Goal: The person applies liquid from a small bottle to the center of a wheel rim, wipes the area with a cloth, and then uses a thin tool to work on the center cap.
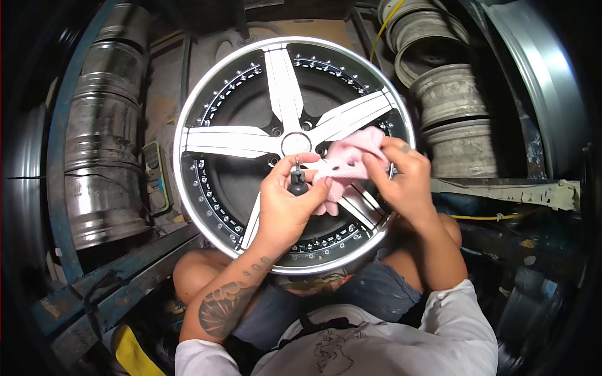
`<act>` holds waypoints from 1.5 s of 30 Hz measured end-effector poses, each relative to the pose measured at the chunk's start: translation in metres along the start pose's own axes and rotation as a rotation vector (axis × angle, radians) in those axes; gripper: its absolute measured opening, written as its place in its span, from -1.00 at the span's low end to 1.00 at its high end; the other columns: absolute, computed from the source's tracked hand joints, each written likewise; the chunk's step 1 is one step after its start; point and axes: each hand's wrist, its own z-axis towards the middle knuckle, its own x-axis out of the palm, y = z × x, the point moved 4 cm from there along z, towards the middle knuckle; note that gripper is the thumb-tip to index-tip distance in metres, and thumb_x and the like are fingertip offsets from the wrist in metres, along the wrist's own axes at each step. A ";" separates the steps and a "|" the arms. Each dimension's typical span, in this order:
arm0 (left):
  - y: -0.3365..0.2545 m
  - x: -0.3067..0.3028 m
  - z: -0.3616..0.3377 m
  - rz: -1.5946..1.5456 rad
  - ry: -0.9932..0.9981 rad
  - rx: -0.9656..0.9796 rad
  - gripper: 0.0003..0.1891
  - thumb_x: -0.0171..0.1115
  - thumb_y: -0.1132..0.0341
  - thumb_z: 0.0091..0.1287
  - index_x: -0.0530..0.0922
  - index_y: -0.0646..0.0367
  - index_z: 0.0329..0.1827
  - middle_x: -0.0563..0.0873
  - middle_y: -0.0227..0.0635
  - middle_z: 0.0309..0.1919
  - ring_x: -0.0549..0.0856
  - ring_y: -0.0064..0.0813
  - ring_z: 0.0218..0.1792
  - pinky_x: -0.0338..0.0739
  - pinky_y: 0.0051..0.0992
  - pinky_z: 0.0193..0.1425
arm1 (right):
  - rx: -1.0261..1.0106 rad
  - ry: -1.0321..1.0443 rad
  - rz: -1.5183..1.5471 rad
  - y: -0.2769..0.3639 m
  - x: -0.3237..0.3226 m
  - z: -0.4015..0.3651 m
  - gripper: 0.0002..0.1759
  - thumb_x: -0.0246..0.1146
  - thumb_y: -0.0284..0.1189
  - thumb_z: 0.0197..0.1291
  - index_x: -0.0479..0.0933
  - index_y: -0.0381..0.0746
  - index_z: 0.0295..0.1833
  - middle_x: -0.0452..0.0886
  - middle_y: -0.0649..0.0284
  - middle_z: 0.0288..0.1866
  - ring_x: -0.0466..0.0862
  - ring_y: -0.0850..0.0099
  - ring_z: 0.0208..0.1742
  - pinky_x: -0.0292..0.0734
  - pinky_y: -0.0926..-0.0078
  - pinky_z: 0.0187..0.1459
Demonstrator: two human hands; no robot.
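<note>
The left hand point(285, 203) has its fingers curled around a small dark piece point(298, 183) with a narrow stem pointing up; what it is cannot be told. Its thumb reaches to the near edge of a pink cloth point(351, 156), which lies between the two sets of fingers. The right hand point(404, 172) pinches that cloth between thumb and bent fingers, the fabric bunched and hanging a little below the fingertips. Directly beneath both sets of fingers lies a large wheel point(296, 143), face up, its white spokes fanning out beyond them and its bright lip curving around. Well to the left of the left fingers stands a column of metal rims point(103, 156); beyond the right fingers, farther out, is a stack of duller rims point(454, 100).
</note>
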 end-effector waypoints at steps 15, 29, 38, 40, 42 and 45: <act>0.007 0.007 -0.010 -0.355 0.108 -0.013 -0.81 0.31 0.53 0.49 0.41 0.18 -0.13 0.77 -0.04 0.00 0.74 -0.60 -0.20 0.66 -0.58 -0.13 | -0.006 0.265 0.637 0.006 0.040 -0.014 -0.73 0.47 -0.54 0.23 0.63 -0.42 -0.01 0.68 -0.10 0.22 0.74 0.21 0.15 0.63 0.34 0.16; 0.012 0.014 -0.026 0.365 0.183 0.362 -0.75 0.41 0.54 0.38 0.43 0.18 -0.17 0.85 -0.19 -0.21 0.84 -0.52 -0.19 0.70 -0.50 -0.10 | -0.162 0.330 -0.225 -0.043 0.128 0.034 -0.58 0.23 -0.64 0.17 0.79 -0.08 0.08 0.69 0.06 0.15 0.65 0.05 0.20 0.52 0.13 0.27; 0.007 0.008 -0.027 0.307 0.164 0.356 -0.76 0.43 0.55 0.37 0.45 0.18 -0.16 0.84 -0.21 -0.25 0.84 -0.52 -0.22 0.68 -0.50 -0.12 | -0.196 0.364 -0.338 -0.041 0.142 0.035 -0.55 0.23 -0.60 0.12 0.77 -0.05 0.10 0.69 0.17 0.02 0.63 0.15 0.03 0.47 0.19 0.05; 0.006 0.006 -0.028 0.299 0.159 0.351 -0.76 0.43 0.55 0.37 0.45 0.18 -0.16 0.83 -0.22 -0.25 0.83 -0.52 -0.22 0.68 -0.50 -0.13 | -0.173 0.368 -0.338 -0.039 0.138 0.035 -0.59 0.24 -0.58 0.13 0.78 -0.06 0.06 0.70 0.19 -0.10 0.65 0.17 -0.02 0.48 0.17 0.05; 0.006 0.006 -0.029 0.305 0.161 0.331 -0.76 0.43 0.55 0.37 0.45 0.18 -0.17 0.83 -0.22 -0.26 0.83 -0.53 -0.23 0.67 -0.51 -0.14 | -0.112 0.413 -0.365 -0.039 0.131 0.034 -0.61 0.24 -0.56 0.14 0.78 -0.05 0.04 0.70 0.20 -0.15 0.66 0.15 -0.05 0.48 0.14 0.05; 0.009 0.010 -0.032 0.273 0.189 0.345 -0.75 0.43 0.55 0.36 0.45 0.18 -0.17 0.83 -0.22 -0.26 0.83 -0.53 -0.23 0.68 -0.51 -0.14 | 0.313 0.453 0.090 -0.054 0.113 0.038 -0.67 0.15 -0.56 0.22 0.79 -0.20 -0.02 0.71 0.20 -0.37 0.65 0.45 -0.35 0.50 0.33 -0.24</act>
